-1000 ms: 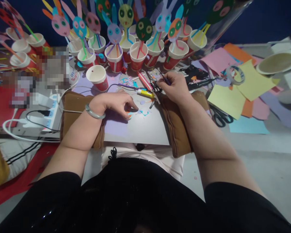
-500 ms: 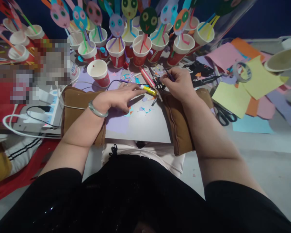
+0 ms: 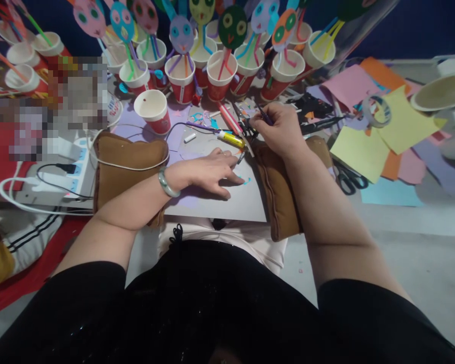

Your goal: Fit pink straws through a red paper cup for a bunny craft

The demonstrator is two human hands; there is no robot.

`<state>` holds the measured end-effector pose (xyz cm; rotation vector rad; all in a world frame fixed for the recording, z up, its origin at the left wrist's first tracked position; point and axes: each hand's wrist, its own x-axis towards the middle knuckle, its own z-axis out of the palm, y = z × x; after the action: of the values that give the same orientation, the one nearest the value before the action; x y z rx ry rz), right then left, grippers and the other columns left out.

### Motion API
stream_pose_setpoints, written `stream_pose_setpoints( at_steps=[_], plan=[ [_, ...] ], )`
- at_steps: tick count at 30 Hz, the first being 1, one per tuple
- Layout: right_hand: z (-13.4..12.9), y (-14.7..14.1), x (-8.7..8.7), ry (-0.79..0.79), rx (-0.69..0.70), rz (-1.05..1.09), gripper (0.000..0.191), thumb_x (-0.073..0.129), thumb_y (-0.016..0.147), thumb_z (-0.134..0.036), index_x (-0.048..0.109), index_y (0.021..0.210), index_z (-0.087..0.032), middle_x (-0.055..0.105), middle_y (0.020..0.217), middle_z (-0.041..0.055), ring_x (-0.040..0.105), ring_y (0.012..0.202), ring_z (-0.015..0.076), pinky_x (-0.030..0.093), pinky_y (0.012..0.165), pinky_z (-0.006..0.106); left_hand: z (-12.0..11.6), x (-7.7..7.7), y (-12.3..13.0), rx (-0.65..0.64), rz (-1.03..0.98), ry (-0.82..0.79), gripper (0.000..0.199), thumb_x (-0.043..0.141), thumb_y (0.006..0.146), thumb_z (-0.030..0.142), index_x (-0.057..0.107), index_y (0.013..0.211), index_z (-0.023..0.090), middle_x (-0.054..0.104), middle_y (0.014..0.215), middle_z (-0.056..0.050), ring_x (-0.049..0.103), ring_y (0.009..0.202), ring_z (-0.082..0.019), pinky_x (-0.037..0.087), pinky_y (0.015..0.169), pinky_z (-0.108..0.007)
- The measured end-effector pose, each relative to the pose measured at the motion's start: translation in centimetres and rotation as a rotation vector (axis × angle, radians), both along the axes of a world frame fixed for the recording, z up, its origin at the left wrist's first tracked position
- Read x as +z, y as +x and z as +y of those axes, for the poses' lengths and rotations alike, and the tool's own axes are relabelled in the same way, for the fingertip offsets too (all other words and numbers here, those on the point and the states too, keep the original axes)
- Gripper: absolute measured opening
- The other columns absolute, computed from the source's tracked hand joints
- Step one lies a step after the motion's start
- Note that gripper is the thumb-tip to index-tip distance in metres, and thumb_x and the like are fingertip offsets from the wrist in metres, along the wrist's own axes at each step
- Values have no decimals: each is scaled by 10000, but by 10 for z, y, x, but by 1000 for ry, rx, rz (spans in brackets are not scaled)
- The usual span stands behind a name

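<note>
My left hand, with a bracelet on its wrist, reaches low over the grey-white work surface. Its fingers are spread and hold nothing. Small blue paper scraps lie by its fingertips. My right hand is closed around a dark, slim pen-like stick whose exact kind I cannot make out. Beyond my left hand lie a yellow glue stick, a small white cap and a striped red and white stick. Dark tools partly hidden by my right hand lie beside them.
Red paper cups with paper animal faces on coloured stems line the back. One plain cup stands before them. Brown cushions lie under my forearms. A power strip is left; coloured paper, tape and scissors are right.
My left hand has moved toward me and to the right, off the glue stick and the cable, uncovering the white cap. My right hand has hardly moved.
</note>
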<state>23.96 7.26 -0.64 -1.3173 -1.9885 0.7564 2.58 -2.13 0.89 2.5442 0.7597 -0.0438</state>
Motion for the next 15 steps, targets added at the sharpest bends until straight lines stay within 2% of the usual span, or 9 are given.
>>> stream_pose_setpoints(
  at_steps=[2, 4, 6, 8, 11, 15],
  plan=[
    [0, 0, 1, -10, -3, 11, 341, 757, 846, -509, 537, 716, -283, 584, 637, 31, 532, 784, 243, 471, 735, 425, 3, -1, -2, 25, -30, 28, 494, 634, 910, 482, 717, 1348, 268, 639, 1152, -152, 573, 1094, -329, 362, 989, -471],
    [0, -1, 1, -21, -3, 20, 348, 760, 844, -506, 528, 706, -286, 581, 634, 29, 526, 787, 242, 466, 737, 424, 11, 1, -11, 108, -27, 102, 426, 566, 939, 360, 729, 1316, 251, 650, 1135, -149, 584, 1086, -319, 370, 978, -471],
    [-1, -1, 1, -29, 0, 26, 346, 763, 843, -498, 527, 701, -290, 585, 636, 25, 515, 789, 238, 459, 741, 421, 19, 3, -23, 212, -8, 159, 430, 526, 933, 274, 728, 1312, 260, 664, 1120, -142, 592, 1096, -325, 375, 976, -485],
    [-1, -1, 2, -39, 9, 37, 334, 768, 842, -474, 531, 696, -291, 590, 646, 23, 509, 784, 234, 448, 746, 421, 26, 3, -32, 260, 34, 170, 449, 502, 919, 226, 738, 1300, 254, 674, 1093, -150, 603, 1080, -333, 384, 960, -498],
    [-1, -1, 1, -42, 16, 58, 315, 778, 840, -410, 532, 688, -285, 580, 650, 16, 496, 761, 225, 431, 744, 419, 28, 1, -36, 229, 75, 142, 449, 505, 897, 206, 766, 1256, 270, 692, 1066, -149, 618, 1064, -331, 401, 930, -487],
    [0, -3, 0, 4, -15, 29, 321, 781, 821, -295, 507, 655, -268, 532, 652, 2, 437, 687, 188, 395, 708, 400, 23, 1, -30, 119, 109, 74, 458, 524, 855, 170, 801, 1194, 308, 714, 1027, -128, 634, 1025, -310, 404, 916, -462]
  ],
)
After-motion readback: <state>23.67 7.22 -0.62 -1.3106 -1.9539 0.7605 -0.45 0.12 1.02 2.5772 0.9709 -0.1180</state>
